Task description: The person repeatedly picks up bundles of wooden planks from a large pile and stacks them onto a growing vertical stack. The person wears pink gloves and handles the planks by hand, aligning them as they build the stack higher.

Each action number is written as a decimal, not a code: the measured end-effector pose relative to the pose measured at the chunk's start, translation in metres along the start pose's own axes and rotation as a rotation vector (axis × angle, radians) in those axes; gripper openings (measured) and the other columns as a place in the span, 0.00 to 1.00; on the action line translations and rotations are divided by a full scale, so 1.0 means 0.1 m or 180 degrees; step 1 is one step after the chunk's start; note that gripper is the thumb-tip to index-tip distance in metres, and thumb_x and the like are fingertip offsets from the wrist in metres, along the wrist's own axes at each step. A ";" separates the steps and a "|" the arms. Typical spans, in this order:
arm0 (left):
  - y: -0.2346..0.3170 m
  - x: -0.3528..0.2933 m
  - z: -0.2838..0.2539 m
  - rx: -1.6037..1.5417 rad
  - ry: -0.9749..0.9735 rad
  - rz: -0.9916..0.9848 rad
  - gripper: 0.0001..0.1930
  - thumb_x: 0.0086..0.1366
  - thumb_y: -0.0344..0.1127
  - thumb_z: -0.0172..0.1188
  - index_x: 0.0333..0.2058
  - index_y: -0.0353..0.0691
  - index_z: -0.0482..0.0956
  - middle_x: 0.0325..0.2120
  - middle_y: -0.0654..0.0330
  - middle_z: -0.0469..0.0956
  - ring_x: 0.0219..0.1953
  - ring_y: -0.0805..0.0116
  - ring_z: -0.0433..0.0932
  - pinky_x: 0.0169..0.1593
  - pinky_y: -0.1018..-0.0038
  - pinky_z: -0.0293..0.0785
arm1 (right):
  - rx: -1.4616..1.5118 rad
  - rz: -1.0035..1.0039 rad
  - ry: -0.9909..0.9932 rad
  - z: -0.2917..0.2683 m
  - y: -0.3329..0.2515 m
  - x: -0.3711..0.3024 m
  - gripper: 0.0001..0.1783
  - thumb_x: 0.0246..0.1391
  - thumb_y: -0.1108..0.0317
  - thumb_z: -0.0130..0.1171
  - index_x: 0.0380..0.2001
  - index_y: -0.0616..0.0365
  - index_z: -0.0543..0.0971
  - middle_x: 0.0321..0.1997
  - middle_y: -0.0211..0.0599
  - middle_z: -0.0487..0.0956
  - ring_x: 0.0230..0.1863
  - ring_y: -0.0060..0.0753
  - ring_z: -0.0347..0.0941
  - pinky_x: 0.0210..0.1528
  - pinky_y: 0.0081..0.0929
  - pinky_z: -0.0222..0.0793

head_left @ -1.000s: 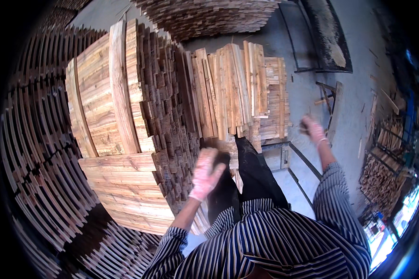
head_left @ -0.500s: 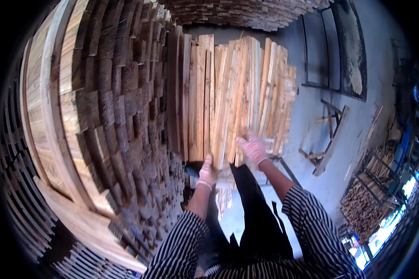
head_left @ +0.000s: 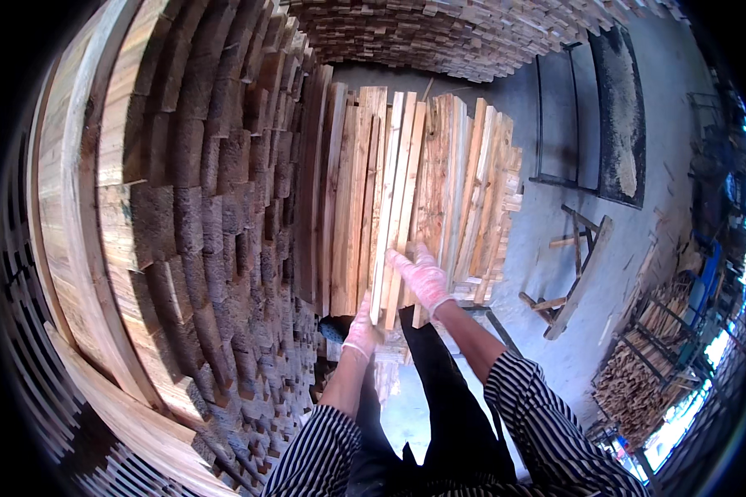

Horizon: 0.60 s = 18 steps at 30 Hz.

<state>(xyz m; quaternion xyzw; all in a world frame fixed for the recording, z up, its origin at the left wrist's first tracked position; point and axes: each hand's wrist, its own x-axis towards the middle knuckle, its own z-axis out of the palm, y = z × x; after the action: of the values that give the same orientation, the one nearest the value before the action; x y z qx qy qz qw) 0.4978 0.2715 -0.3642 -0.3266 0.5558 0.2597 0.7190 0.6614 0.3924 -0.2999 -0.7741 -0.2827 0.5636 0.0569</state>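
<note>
A pile of long, pale wooden strips (head_left: 464, 190) lies in front of me, pointing away. A few strips (head_left: 395, 199) stand out above the others, slightly turned, with their near ends toward me. Wearing a thin pinkish-white glove, my left hand (head_left: 360, 331) grips these strips at their near ends, thumb up along the side; its other fingers are hidden beneath. My right hand (head_left: 423, 277), gloved alike, closes over the same strips from the right, a little farther up, its fingertips across their top faces.
A tall stack of sawn timber (head_left: 215, 190) rises close on my left. Another stack (head_left: 423, 33) spans the far side. To the right are a black metal frame (head_left: 572, 124), a wooden trestle (head_left: 580, 273) on the grey floor, and a rack of short wood pieces (head_left: 646, 364).
My right hand has moved left and closed on the strips. A few strips now stand separate and raised from the pile. The view has shifted slightly.
</note>
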 end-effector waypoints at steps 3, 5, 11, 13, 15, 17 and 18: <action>0.10 -0.50 0.08 0.0083 0.0007 -0.0571 0.23 0.63 0.58 0.69 0.49 0.51 0.83 0.45 0.62 0.83 0.44 0.63 0.81 0.45 0.61 0.83 | 0.1202 -0.0138 -0.0342 -0.27 -0.16 0.08 0.51 0.55 0.35 0.66 0.70 0.61 0.64 0.68 0.52 0.72 0.66 0.48 0.71 0.69 0.38 0.63; -0.01 -0.99 0.59 0.0393 -0.0014 -0.0683 0.23 0.61 0.60 0.70 0.45 0.51 0.83 0.37 0.63 0.84 0.35 0.68 0.82 0.24 0.77 0.74 | 0.2421 0.0122 -0.0145 -0.33 -0.03 0.29 0.50 0.56 0.35 0.66 0.70 0.59 0.66 0.66 0.45 0.74 0.61 0.39 0.74 0.66 0.34 0.66; -0.35 -1.97 0.70 0.0683 -0.0406 0.0158 0.35 0.61 0.59 0.71 0.60 0.44 0.74 0.44 0.61 0.82 0.35 0.67 0.83 0.23 0.79 0.68 | 0.3770 0.0374 -0.0933 -0.46 -0.31 -0.39 0.31 0.66 0.58 0.61 0.67 0.58 0.70 0.64 0.32 0.77 0.63 0.30 0.73 0.67 0.33 0.68; -0.67 -2.27 0.40 0.1130 -0.0488 0.0571 0.42 0.60 0.60 0.72 0.66 0.43 0.69 0.49 0.58 0.79 0.44 0.68 0.79 0.34 0.74 0.73 | 0.3788 0.0253 -0.1379 -0.62 -0.11 -0.81 0.29 0.67 0.60 0.60 0.66 0.60 0.71 0.63 0.35 0.78 0.61 0.32 0.74 0.65 0.33 0.70; -0.70 -2.65 0.25 0.2220 -0.0647 0.0249 0.51 0.56 0.63 0.73 0.70 0.38 0.63 0.55 0.53 0.75 0.48 0.68 0.74 0.47 0.74 0.74 | 0.3658 0.0059 -0.1605 -0.83 0.01 -1.29 0.32 0.62 0.56 0.64 0.65 0.60 0.72 0.62 0.36 0.78 0.61 0.34 0.75 0.62 0.33 0.72; -0.58 -3.00 0.44 0.3582 -0.0794 0.1462 0.58 0.54 0.63 0.74 0.72 0.32 0.56 0.62 0.46 0.71 0.59 0.55 0.72 0.61 0.64 0.71 | 0.2844 -0.0522 -0.2183 -1.11 0.57 -1.18 0.41 0.53 0.53 0.72 0.66 0.59 0.70 0.60 0.38 0.78 0.61 0.35 0.74 0.60 0.34 0.73; -0.50 -3.10 0.47 0.4219 -0.0760 0.2324 0.59 0.53 0.62 0.76 0.72 0.31 0.54 0.63 0.45 0.70 0.64 0.52 0.69 0.65 0.61 0.68 | 0.2350 -0.0731 -0.2282 -1.11 0.35 -1.32 0.44 0.50 0.53 0.74 0.67 0.59 0.69 0.60 0.38 0.78 0.61 0.35 0.74 0.61 0.33 0.73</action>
<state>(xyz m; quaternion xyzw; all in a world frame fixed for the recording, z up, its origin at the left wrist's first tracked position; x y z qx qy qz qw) 0.4882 0.2713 -0.0470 0.4076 0.5865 0.1267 0.6883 0.7475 0.3222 -0.1637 -0.4252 -0.1502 0.8452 0.2869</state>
